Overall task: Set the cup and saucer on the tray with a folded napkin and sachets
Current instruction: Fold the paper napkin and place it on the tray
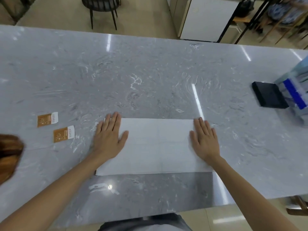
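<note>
A white napkin (156,145) lies flat on the grey marble table (150,77), folded into a long rectangle. My left hand (109,136) presses flat on its left end, fingers spread. My right hand (204,139) presses flat on its right end in the same way. Two brown-and-white sachets (47,120) (63,134) lie on the table to the left of the napkin, apart from both hands. At the far left edge a wooden tray (9,155) shows only in part. No cup or saucer is in view.
A black block (269,97) sits at the right, next to a clear box with a blue part (295,95). Beyond the table's far edge stand a black chair (101,7) and a white cabinet (205,17).
</note>
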Tool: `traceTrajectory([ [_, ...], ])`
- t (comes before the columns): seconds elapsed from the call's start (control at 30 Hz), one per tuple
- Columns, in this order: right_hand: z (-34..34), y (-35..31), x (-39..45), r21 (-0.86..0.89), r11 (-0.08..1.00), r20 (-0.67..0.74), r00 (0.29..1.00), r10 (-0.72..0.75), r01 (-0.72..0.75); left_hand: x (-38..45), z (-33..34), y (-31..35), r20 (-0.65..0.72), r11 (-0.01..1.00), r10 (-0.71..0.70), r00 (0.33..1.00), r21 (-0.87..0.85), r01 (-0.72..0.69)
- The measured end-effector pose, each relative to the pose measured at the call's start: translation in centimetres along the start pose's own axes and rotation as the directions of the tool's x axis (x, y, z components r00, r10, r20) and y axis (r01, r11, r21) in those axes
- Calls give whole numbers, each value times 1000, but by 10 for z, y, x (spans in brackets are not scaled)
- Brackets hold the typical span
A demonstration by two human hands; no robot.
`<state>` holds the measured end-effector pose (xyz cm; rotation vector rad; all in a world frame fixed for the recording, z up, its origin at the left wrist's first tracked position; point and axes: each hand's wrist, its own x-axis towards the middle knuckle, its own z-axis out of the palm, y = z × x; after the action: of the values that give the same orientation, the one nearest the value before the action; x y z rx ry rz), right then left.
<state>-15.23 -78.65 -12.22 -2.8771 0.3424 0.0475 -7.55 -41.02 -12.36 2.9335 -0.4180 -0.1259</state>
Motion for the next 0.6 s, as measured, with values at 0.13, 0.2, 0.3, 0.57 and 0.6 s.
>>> traceTrajectory([
  [0.13,-13,7,-16,177,983,-80,994,69,-54,6,-9,1,33,1000,-24,999,0,24],
  [0.2,-18,13,-35,174,980,-133,984,122,-98,21,-21,9,8,999,-33,999,28,32],
  [0.3,-20,21,-64,128,980,-176,969,175,-154,50,-35,36,4,994,88,996,-67,-88],
  [0.57,-27,43,-101,193,952,-23,969,245,-237,113,-31,186,283,867,496,821,-206,-453],
  [0.6,-26,44,-103,190,959,-21,976,219,-211,118,-28,205,306,853,521,797,-192,-484],
])
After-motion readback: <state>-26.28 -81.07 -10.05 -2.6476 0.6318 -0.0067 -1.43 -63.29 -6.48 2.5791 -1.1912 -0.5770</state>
